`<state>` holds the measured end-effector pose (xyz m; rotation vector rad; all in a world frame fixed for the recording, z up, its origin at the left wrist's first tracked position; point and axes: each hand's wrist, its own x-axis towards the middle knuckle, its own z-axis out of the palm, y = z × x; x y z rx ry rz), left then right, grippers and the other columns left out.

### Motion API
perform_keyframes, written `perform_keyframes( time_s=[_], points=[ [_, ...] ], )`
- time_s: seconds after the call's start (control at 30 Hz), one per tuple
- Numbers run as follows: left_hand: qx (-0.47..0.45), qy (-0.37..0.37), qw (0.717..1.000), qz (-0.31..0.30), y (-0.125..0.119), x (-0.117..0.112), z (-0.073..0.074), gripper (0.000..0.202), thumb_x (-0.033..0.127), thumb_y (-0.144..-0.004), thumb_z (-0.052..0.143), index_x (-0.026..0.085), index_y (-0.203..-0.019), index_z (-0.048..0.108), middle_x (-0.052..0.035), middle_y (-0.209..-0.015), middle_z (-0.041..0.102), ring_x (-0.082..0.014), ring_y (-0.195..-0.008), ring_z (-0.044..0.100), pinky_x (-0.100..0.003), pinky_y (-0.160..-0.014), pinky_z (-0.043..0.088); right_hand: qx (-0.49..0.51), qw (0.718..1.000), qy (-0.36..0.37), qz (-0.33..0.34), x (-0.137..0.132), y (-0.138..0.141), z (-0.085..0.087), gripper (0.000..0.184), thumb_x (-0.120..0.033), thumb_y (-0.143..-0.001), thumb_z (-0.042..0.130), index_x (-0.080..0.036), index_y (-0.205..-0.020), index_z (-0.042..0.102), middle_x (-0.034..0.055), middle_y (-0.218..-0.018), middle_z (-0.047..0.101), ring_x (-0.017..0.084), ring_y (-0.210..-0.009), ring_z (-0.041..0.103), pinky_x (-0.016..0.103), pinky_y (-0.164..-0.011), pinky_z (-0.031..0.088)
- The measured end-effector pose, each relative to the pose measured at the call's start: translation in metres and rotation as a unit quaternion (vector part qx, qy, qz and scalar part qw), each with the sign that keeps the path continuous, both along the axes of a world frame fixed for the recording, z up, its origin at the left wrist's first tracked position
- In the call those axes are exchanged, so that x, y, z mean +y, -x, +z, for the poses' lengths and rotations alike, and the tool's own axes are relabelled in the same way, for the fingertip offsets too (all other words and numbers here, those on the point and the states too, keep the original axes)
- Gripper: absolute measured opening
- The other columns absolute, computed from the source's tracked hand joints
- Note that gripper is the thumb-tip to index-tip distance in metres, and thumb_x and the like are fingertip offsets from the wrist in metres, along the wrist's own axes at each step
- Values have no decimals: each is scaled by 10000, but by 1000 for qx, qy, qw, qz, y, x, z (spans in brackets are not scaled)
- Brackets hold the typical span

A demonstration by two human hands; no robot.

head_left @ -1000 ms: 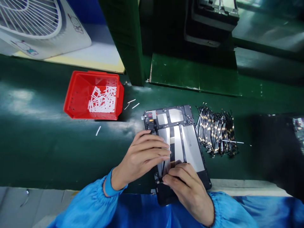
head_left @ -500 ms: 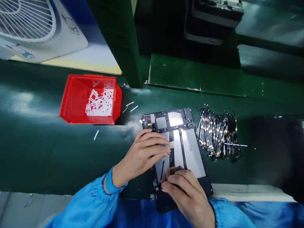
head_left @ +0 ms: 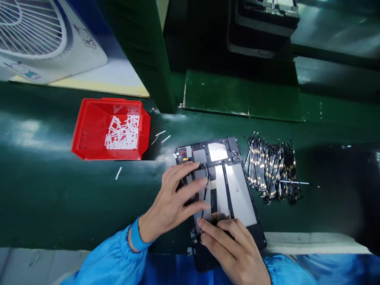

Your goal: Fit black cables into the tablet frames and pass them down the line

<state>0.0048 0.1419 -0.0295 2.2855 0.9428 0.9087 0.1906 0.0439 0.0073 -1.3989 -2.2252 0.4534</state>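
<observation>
Green desk [head_left: 44, 198] carrying, from the left: red plastic bin [head_left: 89, 130] holding white strips [head_left: 121, 134]; left hand [head_left: 175, 198] reaching over the tablet housing [head_left: 219, 158], which is lying mid-desk, fingers [head_left: 192, 186] spreading apart; right hand [head_left: 228, 249] pressing fingers [head_left: 216, 233] together on its lower end, grip unclear; black flex cables [head_left: 271, 170] lying just beside it.

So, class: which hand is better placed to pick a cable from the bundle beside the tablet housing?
Probably the right hand: at the housing's lower edge, nearer the cable bundle; the left hand lies farther away.
</observation>
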Motion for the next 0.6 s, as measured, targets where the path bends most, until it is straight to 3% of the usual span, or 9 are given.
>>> perform_keyframes(
  time_s=[0.1, 0.23, 0.3, 0.4, 0.5, 0.6],
  points=[
    [117, -61, 989, -69, 15, -13, -4, 474, 507, -893, 565, 312, -1324, 549, -107, -1479, 393, -324, -1410, 265, -482, -1146, 193, 23, 999, -27, -28, -1, -1, 4, 337, -156, -1023, 358, -191, -904, 671, -23, -1067, 737, 160, -818, 634, 306, -802, 477],
    [194, -67, 976, -70, 19, -11, -7, 686, 703, -875, 370, 290, -1414, 471, -136, -1530, 344, -355, -1442, 177, -482, -1159, 102, 27, 997, 64, -19, 4, -10, 17, 268, -261, -1033, 384, -193, -1020, 643, -4, -1006, 743, 126, -844, 685, 236, -838, 507],
    [196, -43, 978, -47, 14, -3, -9, 725, 731, -874, 290, 302, -1443, 424, -128, -1587, 239, -386, -1458, 130, -530, -1147, 98, -10, 999, 49, 10, 8, -14, 21, 374, -409, -1031, 363, -168, -1092, 644, 24, -1094, 730, 145, -853, 705, 257, -779, 534],
    [186, -16, 982, -15, 4, 6, -8, 606, 648, -921, 333, 332, -1426, 439, -83, -1627, 126, -410, -1473, 61, -615, -1133, 45, -68, 994, -4, 88, 8, -12, 19, 631, -564, -1003, 260, -85, -1139, 649, 109, -1230, 664, 192, -813, 719, 306, -637, 549],
    [194, 9, 981, 19, -2, 9, -1, 488, 438, -898, 554, 374, -1377, 489, -32, -1639, 69, -420, -1478, -3, -691, -1109, -20, -109, 985, -24, 128, -4, -6, 14, 631, -500, -1024, 198, -97, -1104, 677, 129, -1218, 662, 177, -669, 702, 306, -541, 515],
    [197, 38, 979, 41, -4, 9, 8, 471, 341, -854, 625, 401, -1315, 545, 24, -1640, -31, -416, -1479, -43, -714, -1107, -22, -117, 983, -31, 135, -16, -3, 13, 597, -448, -1036, 193, -120, -1052, 692, 123, -1207, 667, 148, -579, 665, 295, -507, 493]
  ],
)
